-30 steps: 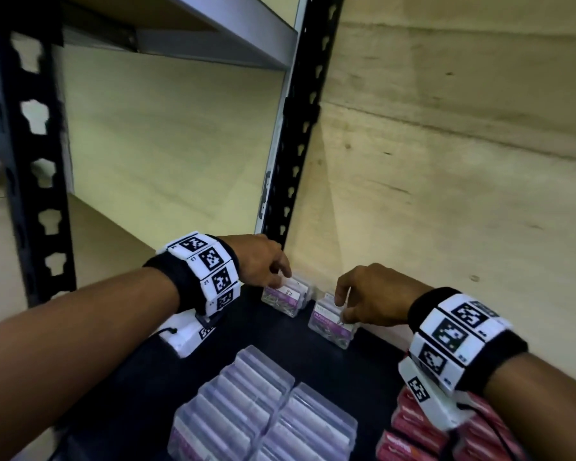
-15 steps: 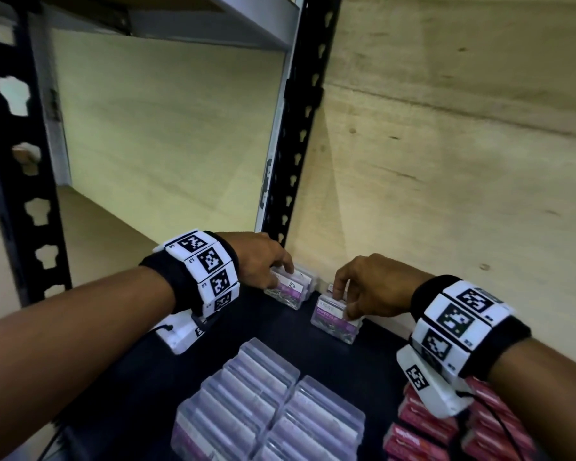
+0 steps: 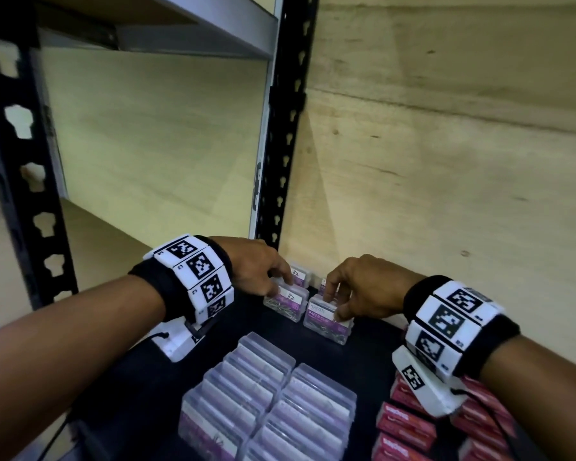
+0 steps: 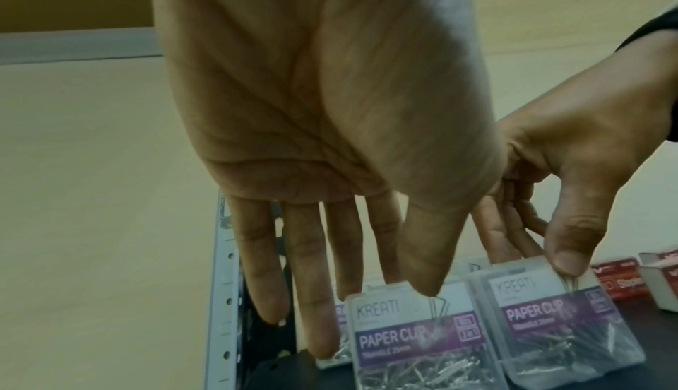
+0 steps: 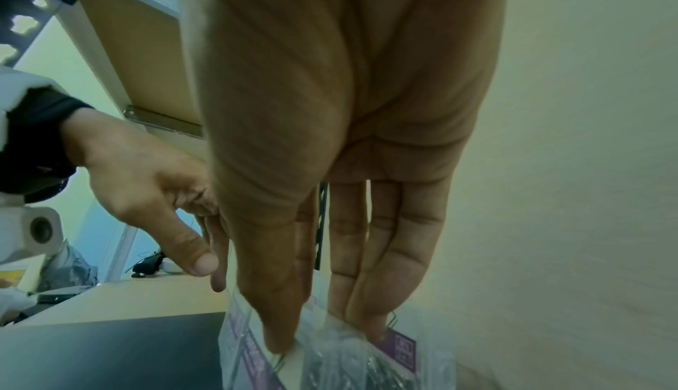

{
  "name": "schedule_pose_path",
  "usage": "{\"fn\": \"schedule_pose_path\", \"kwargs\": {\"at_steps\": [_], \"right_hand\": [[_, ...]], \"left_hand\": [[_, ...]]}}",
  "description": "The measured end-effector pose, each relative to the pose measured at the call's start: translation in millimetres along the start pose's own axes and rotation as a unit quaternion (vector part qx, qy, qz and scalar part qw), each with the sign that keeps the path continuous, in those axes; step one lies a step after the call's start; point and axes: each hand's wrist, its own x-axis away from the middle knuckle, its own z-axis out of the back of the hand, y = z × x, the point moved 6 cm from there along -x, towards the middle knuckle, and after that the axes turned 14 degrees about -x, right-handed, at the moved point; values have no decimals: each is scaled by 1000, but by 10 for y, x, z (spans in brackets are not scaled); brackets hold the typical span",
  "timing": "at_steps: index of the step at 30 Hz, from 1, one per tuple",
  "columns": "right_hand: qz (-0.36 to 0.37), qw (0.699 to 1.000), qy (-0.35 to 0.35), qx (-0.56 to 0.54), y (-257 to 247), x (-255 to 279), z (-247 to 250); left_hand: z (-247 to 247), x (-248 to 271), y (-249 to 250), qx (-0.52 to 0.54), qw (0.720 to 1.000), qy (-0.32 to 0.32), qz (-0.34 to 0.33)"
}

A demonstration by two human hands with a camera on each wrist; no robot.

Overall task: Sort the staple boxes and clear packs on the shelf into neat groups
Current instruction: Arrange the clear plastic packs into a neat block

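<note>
Two clear paper-clip packs stand at the back of the black shelf mat. My left hand pinches the left clear pack, thumb on its front top edge and fingers behind, as the left wrist view shows on the same pack. My right hand pinches the right clear pack the same way, seen close in the right wrist view. More clear packs stand behind them. A neat block of clear packs fills the front. Red staple boxes lie at the front right.
A black perforated upright stands just behind my left hand. A plywood wall closes the back and right side. An upper shelf hangs overhead. Bare mat lies between the held packs and the front block.
Both hands have stayed on the two back packs, and the right hand's fingers have come further down over its pack. The packs have hardly shifted.
</note>
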Motion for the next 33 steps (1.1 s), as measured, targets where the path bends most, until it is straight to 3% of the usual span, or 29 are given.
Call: {"fn": "schedule_pose_path", "kwargs": {"at_steps": [33], "right_hand": [[27, 998, -46, -25, -292, 734, -226]], "left_hand": [[-63, 769, 441, 12, 999, -43, 7]]}}
